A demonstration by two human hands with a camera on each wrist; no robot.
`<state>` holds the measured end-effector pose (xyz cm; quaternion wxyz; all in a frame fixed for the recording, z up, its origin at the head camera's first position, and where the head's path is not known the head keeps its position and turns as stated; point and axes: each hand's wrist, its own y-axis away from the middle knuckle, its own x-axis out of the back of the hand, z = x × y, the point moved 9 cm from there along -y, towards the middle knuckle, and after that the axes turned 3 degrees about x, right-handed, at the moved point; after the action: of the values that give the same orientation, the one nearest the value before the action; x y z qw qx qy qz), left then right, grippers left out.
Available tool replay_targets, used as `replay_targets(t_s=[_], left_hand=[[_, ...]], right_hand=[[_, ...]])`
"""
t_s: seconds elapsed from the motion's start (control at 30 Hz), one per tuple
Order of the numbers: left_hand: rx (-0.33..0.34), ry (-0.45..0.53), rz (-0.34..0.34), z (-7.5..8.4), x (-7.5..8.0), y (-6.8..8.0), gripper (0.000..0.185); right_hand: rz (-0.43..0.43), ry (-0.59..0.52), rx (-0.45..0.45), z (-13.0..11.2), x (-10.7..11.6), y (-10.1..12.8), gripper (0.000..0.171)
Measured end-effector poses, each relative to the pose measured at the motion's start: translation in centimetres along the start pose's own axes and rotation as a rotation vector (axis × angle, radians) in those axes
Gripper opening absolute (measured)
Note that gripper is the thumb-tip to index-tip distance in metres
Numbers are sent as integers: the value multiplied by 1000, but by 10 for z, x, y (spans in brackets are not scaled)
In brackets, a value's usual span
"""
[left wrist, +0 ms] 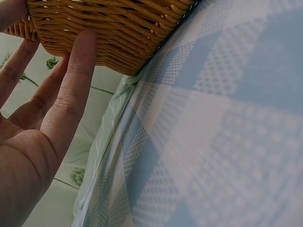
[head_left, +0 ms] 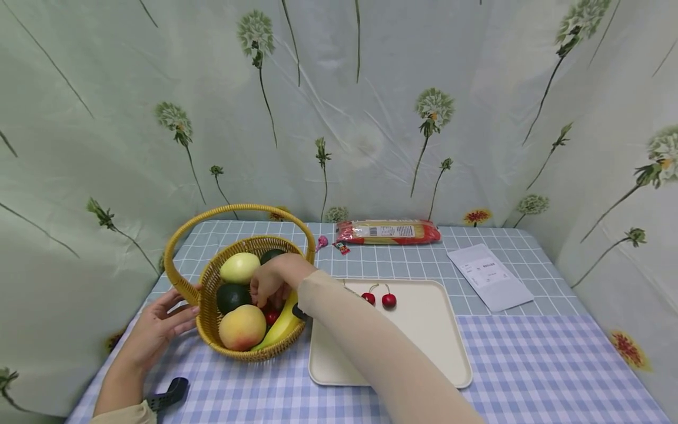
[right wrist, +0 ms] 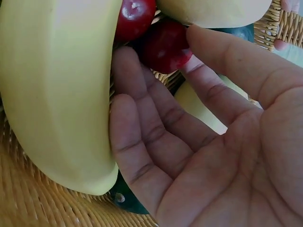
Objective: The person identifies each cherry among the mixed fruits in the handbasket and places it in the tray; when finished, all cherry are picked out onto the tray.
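Observation:
The wicker basket [head_left: 212,330] with a tall arched handle holds fruit. My left hand [head_left: 159,330] holds it at the left foot of the handle, fingertips against the weave [left wrist: 113,42]. My right hand [head_left: 278,275] reaches inside. Thumb and forefinger pinch a dark red cherry [right wrist: 165,47] in the right wrist view. A second cherry [right wrist: 135,16] lies beside it. Around the hand are a banana [head_left: 282,325], a peach [head_left: 243,327], a dark green avocado [head_left: 232,298], a pale yellow fruit [head_left: 240,268] and another dark green fruit [head_left: 272,255], partly hidden.
Right of the basket, a cream tray [head_left: 424,341] bears two stemmed cherries [head_left: 389,301]; my right sleeve crosses over it. Behind stand a red-ended packet [head_left: 389,232], a pink wrapped candy [head_left: 322,242] and a small wrapper [head_left: 341,247]. A white labelled pouch [head_left: 489,277] lies right.

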<state>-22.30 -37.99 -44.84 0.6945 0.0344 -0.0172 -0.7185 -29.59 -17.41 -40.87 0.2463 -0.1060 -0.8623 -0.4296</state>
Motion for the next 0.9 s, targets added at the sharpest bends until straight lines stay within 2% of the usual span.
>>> replay_targets(t_s=[0.33, 0.43, 0.6, 0.7, 0.9], left_hand=[[-3, -10, 9, 1, -1, 0, 49], [-5, -9, 3, 2, -1, 0, 49], [-19, -7, -5, 4, -2, 1, 48], [-31, -2, -13, 5, -4, 1, 48], [-34, -1, -20, 6, -4, 2, 47]], right_hand=[[88, 93, 119, 0, 8, 2, 8], [129, 158, 176, -3, 10, 5, 9], [249, 350, 308, -12, 17, 16, 13], [318, 422, 390, -15, 19, 27, 19], [421, 391, 589, -17, 20, 59, 29]])
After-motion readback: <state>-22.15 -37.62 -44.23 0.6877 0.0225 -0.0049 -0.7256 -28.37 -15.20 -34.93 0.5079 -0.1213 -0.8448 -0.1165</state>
